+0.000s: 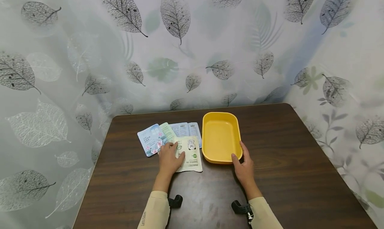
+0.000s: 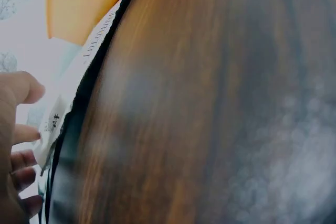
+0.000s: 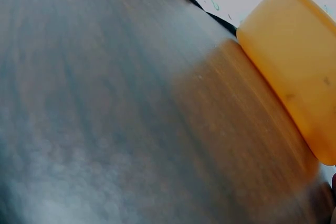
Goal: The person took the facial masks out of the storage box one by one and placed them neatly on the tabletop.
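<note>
A yellow plastic tray [image 1: 222, 135] stands on the table right of several flat packets. My right hand [image 1: 244, 165] grips its near right corner, with the thumb at the front rim and the fingers along the right side. In the right wrist view the tray's outer wall [image 3: 289, 61] shows, while most of that hand is out of frame. My left hand [image 1: 170, 159] rests at the left part of a cream sheet-mask packet [image 1: 192, 155], fingers and thumb spread apart. In the left wrist view its fingertips touch the packet [image 2: 65, 95] near the edge.
Beneath and behind the cream packet lie a light-blue floral packet [image 1: 151, 139], a green packet [image 1: 168, 131] and blue-white packets [image 1: 180, 129] with barcodes. The dark wooden table [image 1: 285, 149] meets a leaf-patterned curtain [image 1: 207, 49] at its back edge.
</note>
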`<state>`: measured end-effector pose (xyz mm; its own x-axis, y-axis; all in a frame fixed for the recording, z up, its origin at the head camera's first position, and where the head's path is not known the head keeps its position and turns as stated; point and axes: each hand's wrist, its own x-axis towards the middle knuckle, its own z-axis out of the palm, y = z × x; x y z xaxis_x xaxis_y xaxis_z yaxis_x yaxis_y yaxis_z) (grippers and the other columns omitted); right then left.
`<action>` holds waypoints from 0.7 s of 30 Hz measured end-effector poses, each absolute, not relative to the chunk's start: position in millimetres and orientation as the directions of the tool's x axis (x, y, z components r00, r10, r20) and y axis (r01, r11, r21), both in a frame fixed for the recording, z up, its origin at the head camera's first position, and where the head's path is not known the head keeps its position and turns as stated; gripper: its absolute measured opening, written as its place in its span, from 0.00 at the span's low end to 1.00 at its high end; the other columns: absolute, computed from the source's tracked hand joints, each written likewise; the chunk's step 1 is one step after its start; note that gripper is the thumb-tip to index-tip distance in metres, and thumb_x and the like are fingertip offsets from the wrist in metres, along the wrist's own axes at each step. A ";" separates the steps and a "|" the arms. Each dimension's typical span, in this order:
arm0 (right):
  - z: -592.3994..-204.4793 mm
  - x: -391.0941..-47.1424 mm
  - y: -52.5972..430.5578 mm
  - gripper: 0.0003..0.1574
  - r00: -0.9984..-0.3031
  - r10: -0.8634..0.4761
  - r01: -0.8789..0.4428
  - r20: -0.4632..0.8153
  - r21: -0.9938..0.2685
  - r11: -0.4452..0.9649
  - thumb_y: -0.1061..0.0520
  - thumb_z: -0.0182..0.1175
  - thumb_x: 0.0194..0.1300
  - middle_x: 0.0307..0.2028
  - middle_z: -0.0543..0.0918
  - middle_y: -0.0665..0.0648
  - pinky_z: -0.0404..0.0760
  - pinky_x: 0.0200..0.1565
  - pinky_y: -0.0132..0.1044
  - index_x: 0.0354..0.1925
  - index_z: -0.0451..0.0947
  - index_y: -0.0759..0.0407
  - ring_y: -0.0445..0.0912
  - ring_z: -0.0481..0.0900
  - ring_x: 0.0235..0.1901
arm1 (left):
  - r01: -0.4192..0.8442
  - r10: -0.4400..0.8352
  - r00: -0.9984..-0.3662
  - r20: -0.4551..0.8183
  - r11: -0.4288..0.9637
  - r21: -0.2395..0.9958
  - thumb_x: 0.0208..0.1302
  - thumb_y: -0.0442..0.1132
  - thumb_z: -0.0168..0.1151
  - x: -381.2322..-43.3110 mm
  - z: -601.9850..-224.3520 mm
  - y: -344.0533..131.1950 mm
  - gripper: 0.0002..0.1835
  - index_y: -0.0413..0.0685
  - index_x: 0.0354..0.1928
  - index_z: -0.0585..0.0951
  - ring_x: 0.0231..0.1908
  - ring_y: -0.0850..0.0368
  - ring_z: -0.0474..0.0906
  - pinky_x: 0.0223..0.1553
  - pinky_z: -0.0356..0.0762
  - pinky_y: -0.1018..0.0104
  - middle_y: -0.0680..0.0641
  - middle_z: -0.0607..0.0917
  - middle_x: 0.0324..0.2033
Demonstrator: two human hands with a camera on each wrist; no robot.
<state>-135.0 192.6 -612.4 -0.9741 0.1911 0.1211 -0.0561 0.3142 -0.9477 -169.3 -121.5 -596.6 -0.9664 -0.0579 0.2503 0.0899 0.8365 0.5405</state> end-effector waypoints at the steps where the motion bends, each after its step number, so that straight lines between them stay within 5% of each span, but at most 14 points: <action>1: -611.8 -134.7 192.5 0.41 -0.975 0.193 -0.048 0.114 -0.947 0.317 0.54 0.58 0.75 0.78 0.62 0.56 0.62 0.75 0.44 0.80 0.56 0.44 0.54 0.62 0.76 | 0.086 -0.059 -0.968 0.246 0.836 0.541 0.61 0.52 0.66 -169.0 -597.2 -121.3 0.31 0.42 0.62 0.82 0.50 0.38 0.72 0.52 0.68 0.43 0.37 0.82 0.54; 5: -600.8 -130.9 189.4 0.41 -0.977 0.193 -0.025 0.089 -0.950 0.312 0.56 0.57 0.75 0.78 0.62 0.59 0.60 0.66 0.20 0.80 0.55 0.48 0.55 0.63 0.76 | 0.075 -0.069 -0.970 0.235 0.830 0.552 0.61 0.52 0.67 -167.6 -598.6 -119.9 0.30 0.42 0.63 0.82 0.48 0.40 0.71 0.51 0.68 0.45 0.37 0.81 0.54; 7: -589.7 -126.8 186.4 0.40 -0.978 0.189 -0.022 0.086 -0.948 0.317 0.57 0.57 0.75 0.78 0.62 0.62 0.62 0.69 0.23 0.80 0.56 0.52 0.57 0.63 0.76 | 0.073 -0.070 -0.970 0.233 0.830 0.553 0.61 0.51 0.67 -167.1 -599.1 -119.8 0.31 0.43 0.63 0.82 0.47 0.40 0.71 0.51 0.69 0.46 0.37 0.81 0.54; 12: -570.5 -120.5 180.2 0.41 -0.980 0.174 -0.033 0.098 -0.938 0.344 0.57 0.56 0.75 0.77 0.62 0.68 0.64 0.72 0.59 0.80 0.54 0.58 0.64 0.63 0.74 | 0.065 -0.075 -0.971 0.228 0.831 0.553 0.62 0.51 0.67 -166.6 -598.5 -120.4 0.30 0.42 0.63 0.82 0.47 0.40 0.70 0.51 0.69 0.46 0.36 0.80 0.53; 14: -570.1 -120.5 179.6 0.42 -0.980 0.174 -0.031 0.096 -0.938 0.346 0.57 0.56 0.75 0.77 0.61 0.69 0.62 0.72 0.63 0.80 0.53 0.57 0.66 0.62 0.74 | 0.062 -0.077 -0.971 0.225 0.830 0.554 0.62 0.50 0.67 -166.5 -598.2 -120.2 0.30 0.42 0.63 0.82 0.47 0.40 0.70 0.52 0.69 0.46 0.36 0.80 0.53; 18: -573.2 -120.9 180.0 0.43 -0.980 0.177 -0.027 0.089 -0.946 0.324 0.57 0.56 0.75 0.78 0.60 0.65 0.60 0.74 0.60 0.81 0.52 0.55 0.62 0.60 0.76 | 0.057 -0.080 -0.972 0.221 0.832 0.551 0.62 0.50 0.67 -166.0 -598.4 -120.2 0.30 0.42 0.63 0.82 0.47 0.40 0.70 0.51 0.69 0.45 0.36 0.80 0.52; 21: -583.5 -124.0 184.1 0.45 -0.983 0.175 -0.005 0.058 -0.958 0.288 0.56 0.56 0.76 0.80 0.57 0.61 0.62 0.76 0.40 0.82 0.48 0.51 0.58 0.59 0.77 | 0.043 -0.089 -0.975 0.202 0.822 0.568 0.63 0.50 0.67 -165.3 -597.7 -120.4 0.31 0.43 0.65 0.80 0.49 0.39 0.71 0.52 0.69 0.45 0.36 0.79 0.53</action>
